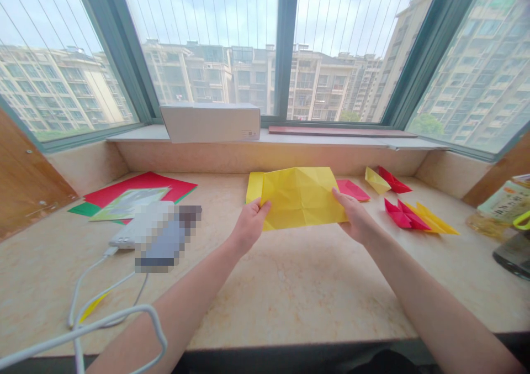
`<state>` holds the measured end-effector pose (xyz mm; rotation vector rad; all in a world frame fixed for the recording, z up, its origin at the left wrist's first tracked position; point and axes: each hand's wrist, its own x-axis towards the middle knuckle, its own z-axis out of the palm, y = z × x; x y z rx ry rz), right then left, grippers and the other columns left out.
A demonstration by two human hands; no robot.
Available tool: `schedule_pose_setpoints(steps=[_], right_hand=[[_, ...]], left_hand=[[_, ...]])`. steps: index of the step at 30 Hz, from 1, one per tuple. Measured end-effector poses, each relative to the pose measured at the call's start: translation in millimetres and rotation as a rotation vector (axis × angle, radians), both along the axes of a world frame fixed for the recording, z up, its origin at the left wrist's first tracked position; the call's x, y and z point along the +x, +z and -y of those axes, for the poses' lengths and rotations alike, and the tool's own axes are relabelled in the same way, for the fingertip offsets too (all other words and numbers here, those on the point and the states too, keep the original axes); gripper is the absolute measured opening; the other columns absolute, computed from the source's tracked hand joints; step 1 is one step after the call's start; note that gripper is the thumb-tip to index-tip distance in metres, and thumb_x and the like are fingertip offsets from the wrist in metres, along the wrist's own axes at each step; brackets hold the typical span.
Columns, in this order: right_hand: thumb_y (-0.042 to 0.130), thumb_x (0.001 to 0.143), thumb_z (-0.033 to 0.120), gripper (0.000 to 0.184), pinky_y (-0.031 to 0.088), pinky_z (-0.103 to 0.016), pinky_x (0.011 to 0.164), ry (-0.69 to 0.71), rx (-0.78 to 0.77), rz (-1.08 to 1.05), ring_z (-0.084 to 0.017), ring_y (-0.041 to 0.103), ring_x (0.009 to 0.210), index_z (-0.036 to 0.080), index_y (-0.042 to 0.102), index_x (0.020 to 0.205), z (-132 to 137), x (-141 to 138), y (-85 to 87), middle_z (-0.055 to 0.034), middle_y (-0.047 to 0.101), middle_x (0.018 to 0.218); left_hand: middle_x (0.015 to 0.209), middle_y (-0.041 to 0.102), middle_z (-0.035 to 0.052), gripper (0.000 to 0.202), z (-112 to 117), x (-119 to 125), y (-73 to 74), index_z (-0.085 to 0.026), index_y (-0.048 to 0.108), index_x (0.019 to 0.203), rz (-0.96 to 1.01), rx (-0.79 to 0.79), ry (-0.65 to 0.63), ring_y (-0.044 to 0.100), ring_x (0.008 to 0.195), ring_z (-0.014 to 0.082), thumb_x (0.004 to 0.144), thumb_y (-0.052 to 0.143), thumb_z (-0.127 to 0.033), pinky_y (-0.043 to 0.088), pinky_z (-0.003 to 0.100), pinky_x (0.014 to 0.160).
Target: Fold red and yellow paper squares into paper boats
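Note:
A sheet of yellow paper [304,200] with crossing crease lines is held up above the counter. My left hand [252,219] pinches its lower left edge, thumb on the near face. At the right edge my right hand [351,215] grips it the same way, fingers behind the sheet. Another yellow strip [255,183] shows at the sheet's left; whether it is part of the same paper I cannot tell. Partly behind the right side lies a folded pink-red paper [353,190]. Folded paper shapes in pink [403,215], yellow [434,219], pale yellow [376,180] and red [393,179] sit to the right.
Red paper [136,183] and green paper [83,209] lie at the left under a clear packet. A white device [124,236] with white cables [120,310] and a blurred-out item are nearer. A white box [211,124] stands on the sill. A jar [492,219] is far right.

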<state>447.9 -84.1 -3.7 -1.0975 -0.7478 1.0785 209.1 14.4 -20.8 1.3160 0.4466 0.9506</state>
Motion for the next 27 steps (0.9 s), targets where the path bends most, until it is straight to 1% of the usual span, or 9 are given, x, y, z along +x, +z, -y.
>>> schedule_pose_setpoints(steps=[3, 7, 10, 13, 17, 21, 23, 25, 27], right_hand=[[0.064, 0.088, 0.046, 0.031, 0.062, -0.030, 0.061, 0.003, -0.002, 0.016, -0.026, 0.074, 0.090, 0.022, 0.067, 0.108, 0, -1, -0.4, -0.0081, 0.077, 0.098], [0.068, 0.085, 0.047, 0.031, 0.057, -0.024, 0.050, 0.060, 0.087, 0.112, -0.023, 0.073, 0.086, 0.022, 0.069, 0.105, -2, -2, -4.5, -0.0067, 0.076, 0.097], [0.071, 0.082, 0.049, 0.035, 0.054, -0.024, 0.046, 0.001, 0.141, 0.152, -0.022, 0.072, 0.081, 0.023, 0.069, 0.105, -6, 2, -9.8, -0.0058, 0.075, 0.094], [0.071, 0.079, 0.055, 0.041, 0.047, -0.022, 0.038, -0.093, 0.151, 0.199, -0.021, 0.071, 0.074, 0.021, 0.069, 0.102, -9, 6, -14.8, -0.0064, 0.074, 0.088], [0.071, 0.078, 0.056, 0.042, 0.042, -0.019, 0.035, -0.114, 0.139, 0.199, -0.018, 0.068, 0.068, 0.019, 0.069, 0.096, -9, 8, -14.8, -0.0064, 0.072, 0.083], [0.070, 0.080, 0.054, 0.040, 0.043, -0.020, 0.036, -0.065, 0.088, 0.105, -0.018, 0.067, 0.064, 0.018, 0.068, 0.095, -6, 9, -9.8, -0.0068, 0.072, 0.081], [0.069, 0.081, 0.053, 0.039, 0.042, -0.020, 0.035, 0.006, 0.057, 0.083, -0.017, 0.066, 0.062, 0.018, 0.067, 0.098, -3, 9, -8.2, -0.0072, 0.072, 0.081], [0.071, 0.081, 0.049, 0.038, 0.040, -0.019, 0.035, 0.077, 0.033, 0.107, -0.015, 0.064, 0.058, 0.017, 0.067, 0.101, -1, 8, -7.7, -0.0069, 0.072, 0.082], [0.074, 0.080, 0.045, 0.036, 0.040, -0.018, 0.036, 0.112, 0.030, 0.153, -0.012, 0.062, 0.055, 0.017, 0.067, 0.102, 0, 7, -8.1, -0.0061, 0.072, 0.082]], left_hand=[[0.103, 0.076, 0.0133, 0.047, 1, 0, 0.2, -0.013, 0.068, 0.117, 0.022, -0.017, -0.002, 0.066, 0.109, 0.0319, 0.084, 0.069, -0.045, 0.050, 0.046, 0.099], [0.108, 0.075, 0.0129, 0.043, 3, 1, 2.9, -0.013, 0.066, 0.116, 0.058, -0.049, -0.001, 0.068, 0.106, 0.0288, 0.085, 0.068, -0.042, 0.052, 0.043, 0.097], [0.110, 0.074, 0.0125, 0.043, 6, -1, 7.4, -0.015, 0.062, 0.118, 0.040, -0.098, 0.033, 0.071, 0.098, 0.0260, 0.085, 0.069, -0.042, 0.058, 0.040, 0.086], [0.109, 0.074, 0.0132, 0.043, 8, -4, 11.2, -0.015, 0.060, 0.116, -0.046, -0.101, 0.026, 0.074, 0.087, 0.0233, 0.083, 0.071, -0.041, 0.061, 0.033, 0.073], [0.105, 0.075, 0.0135, 0.035, 10, -4, 12.9, -0.012, 0.063, 0.111, -0.111, -0.076, 0.003, 0.075, 0.078, 0.0195, 0.087, 0.068, -0.038, 0.060, 0.025, 0.068], [0.107, 0.074, 0.0139, 0.028, 13, -3, 16.2, -0.011, 0.065, 0.107, -0.132, -0.093, 0.022, 0.075, 0.080, 0.0185, 0.094, 0.058, -0.035, 0.059, 0.022, 0.066], [0.107, 0.074, 0.0145, 0.027, 14, -4, 18.6, -0.011, 0.065, 0.106, -0.133, -0.100, 0.028, 0.075, 0.079, 0.0188, 0.095, 0.057, -0.034, 0.059, 0.021, 0.064], [0.104, 0.075, 0.0152, 0.027, 14, -5, 20.0, -0.010, 0.065, 0.103, -0.140, -0.103, 0.047, 0.075, 0.075, 0.0191, 0.095, 0.057, -0.034, 0.059, 0.022, 0.062], [0.099, 0.075, 0.0157, 0.028, 13, -6, 20.3, -0.009, 0.065, 0.101, -0.152, -0.100, 0.069, 0.075, 0.069, 0.0190, 0.095, 0.056, -0.034, 0.059, 0.023, 0.058]])
